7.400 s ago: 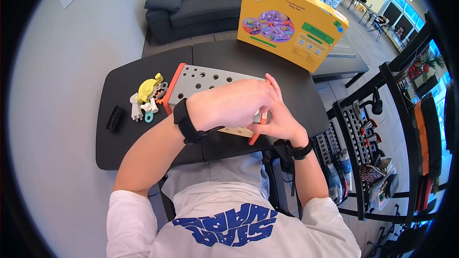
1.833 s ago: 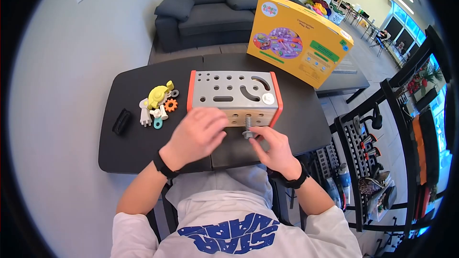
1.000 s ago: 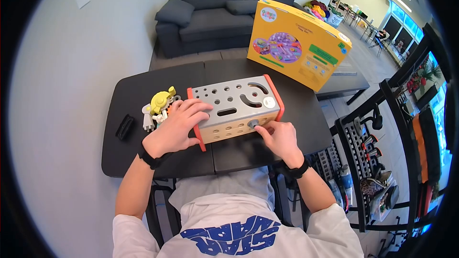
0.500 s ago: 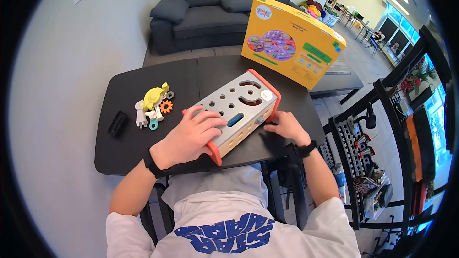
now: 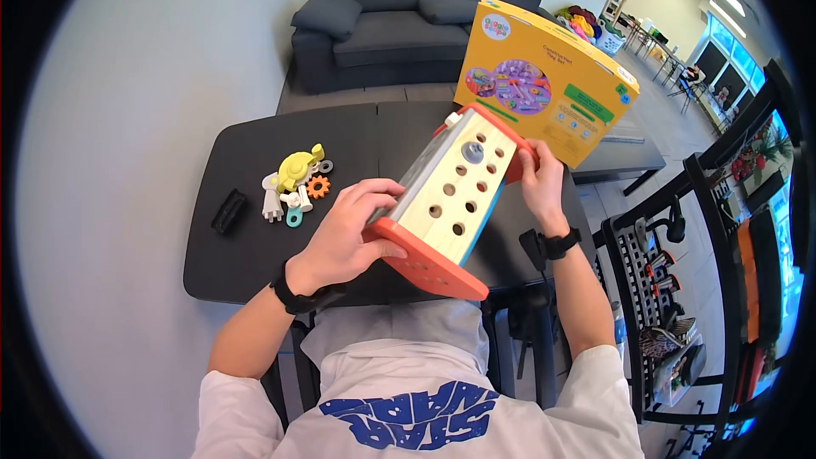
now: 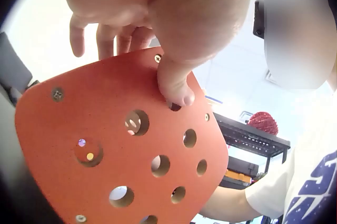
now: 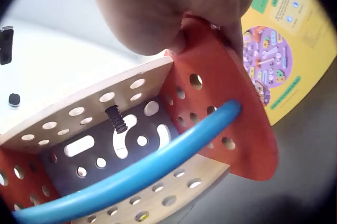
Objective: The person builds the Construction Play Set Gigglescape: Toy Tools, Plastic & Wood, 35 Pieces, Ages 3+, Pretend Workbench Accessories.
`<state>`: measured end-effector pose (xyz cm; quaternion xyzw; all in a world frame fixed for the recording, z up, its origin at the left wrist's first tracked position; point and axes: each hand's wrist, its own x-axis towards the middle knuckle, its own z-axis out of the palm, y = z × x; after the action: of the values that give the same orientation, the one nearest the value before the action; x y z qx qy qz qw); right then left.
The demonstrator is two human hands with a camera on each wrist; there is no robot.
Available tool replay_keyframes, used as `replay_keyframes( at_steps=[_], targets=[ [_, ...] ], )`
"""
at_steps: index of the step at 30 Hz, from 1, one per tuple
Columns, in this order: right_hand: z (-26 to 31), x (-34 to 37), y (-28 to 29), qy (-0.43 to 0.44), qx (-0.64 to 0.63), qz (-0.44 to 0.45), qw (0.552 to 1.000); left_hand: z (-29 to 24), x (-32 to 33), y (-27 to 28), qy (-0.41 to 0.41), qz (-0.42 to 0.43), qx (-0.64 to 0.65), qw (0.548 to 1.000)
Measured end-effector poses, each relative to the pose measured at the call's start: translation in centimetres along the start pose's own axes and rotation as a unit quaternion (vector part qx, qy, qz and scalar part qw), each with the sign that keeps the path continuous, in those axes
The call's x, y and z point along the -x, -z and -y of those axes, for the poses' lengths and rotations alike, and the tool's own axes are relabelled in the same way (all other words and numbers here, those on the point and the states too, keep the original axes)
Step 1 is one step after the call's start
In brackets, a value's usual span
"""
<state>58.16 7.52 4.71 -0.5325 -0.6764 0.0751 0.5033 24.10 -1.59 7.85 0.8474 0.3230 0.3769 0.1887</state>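
Mid-frame, a hole-drilled pale wooden box (image 5: 448, 190) tilts between the left hand (image 5: 344, 228), gripping its lower red end plate (image 6: 118, 158), and the right hand (image 5: 544, 189), pinching its upper red end plate (image 7: 221, 79); long axis slanting toward upper right.

On the long side of the toy box (image 5: 467, 188): pale bare wood, smooth, with faint grain. On its end panel (image 6: 124, 161): matt red coating, with exposed wood in the hole walls and bright metal in the screws (image 6: 57, 94). On its top panel (image 5: 427, 160): smooth gray, low sheen. On the handle (image 7: 137, 174): smooth blue, glossy, like plastic. On the bolt (image 5: 473, 151): gray, plastic-looking, ribbed along the shank. Inward from the left edge of the table (image 5: 255, 263): smooth plastic-looking finish on the loose parts (image 5: 296, 172). On the table itself: matt black. Near its far right corner: printed card, semi-gloss, on the carton (image 5: 544, 76).
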Motion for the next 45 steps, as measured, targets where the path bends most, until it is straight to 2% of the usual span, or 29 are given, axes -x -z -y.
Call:
replay_keyframes(
  at_steps=[2,4,8,10,11,12,14,15,20,22,27,29,30,32,34,36,38,40,41,45],
  targets=[
    [1.1,-1.3,0.1,0.025,-0.006,-0.045,0.999,-0.1,0.4,0.1,0.064,-0.013,0.072,0.995],
    [2.7,-2.7,0.4,0.044,-0.002,-0.065,0.997,-0.1,0.5,0.4,0.079,-0.006,0.091,0.993],
    [5.5,-5.1,0.2,0.051,0.012,-0.019,0.998,1.2,1.5,-0.2,0.139,0.081,0.104,0.981],
    [5.9,-5.9,-0.5,0.097,0.055,0.018,0.994,2.0,2.0,-1.2,0.108,0.099,0.104,0.984],
    [6.3,-6.1,-0.8,0.108,0.056,0.033,0.992,2.3,2.2,-1.5,0.133,0.117,0.111,0.978],
    [6.4,-6.3,-1.1,0.109,0.056,0.030,0.992,2.4,2.3,-1.7,0.131,0.117,0.109,0.978],
    [6.2,-6.6,-2.1,0.105,0.111,0.098,0.983,2.8,2.7,-2.2,0.133,0.163,0.046,0.976],
    [6.1,-6.6,-2.6,0.135,0.132,0.102,0.977,2.9,2.8,-2.4,0.118,0.169,0.017,0.978],
    [7.1,-7.5,-5.0,0.140,0.180,0.182,0.956,3.3,3.1,-3.7,0.114,0.212,-0.022,0.970],
    [7.7,-8.0,-5.8,0.133,0.200,0.265,0.934,3.4,3.2,-3.9,0.129,0.281,-0.040,0.950],
    [7.6,-8.4,-8.9,0.173,0.211,0.311,0.911,3.7,3.7,-4.6,0.155,0.329,-0.057,0.930],
    [7.4,-8.3,-9.9,0.180,0.211,0.319,0.907,4.0,3.7,-4.2,0.136,0.381,-0.087,0.911],
    [7.4,-8.3,-10.3,0.191,0.202,0.318,0.906,4.4,3.8,-3.9,0.139,0.381,-0.087,0.910],
    [7.4,-8.3,-11.3,0.206,0.188,0.316,0.907,5.1,3.6,-2.6,0.070,0.391,-0.123,0.910],
    [7.3,-8.2,-12.0,0.217,0.172,0.321,0.906,5.4,2.1,-0.6,0.120,0.391,-0.222,0.885],
    [7.6,-8.4,-12.5,0.223,0.169,0.329,0.902,7.5,1.5,1.0,0.131,0.292,-0.306,0.897],
    [7.7,-8.5,-12.7,0.200,0.175,0.348,0.899,8.3,-0.5,2.7,0.151,0.247,-0.392,0.873],
    [8.2,-8.5,-12.2,0.175,0.174,0.359,0.900,10.5,-2.0,3.9,0.214,0.222,-0.367,0.878],
    [8.6,-8.6,-12.1,0.153,0.173,0.367,0.901,12.8,-1.8,4.0,0.189,0.193,-0.390,0.880],
    [8.8,-8.5,-11.7,0.145,0.167,0.353,0.909,16.0,-2.8,4.1,0.202,0.260,-0.433,0.839]
  ],
)
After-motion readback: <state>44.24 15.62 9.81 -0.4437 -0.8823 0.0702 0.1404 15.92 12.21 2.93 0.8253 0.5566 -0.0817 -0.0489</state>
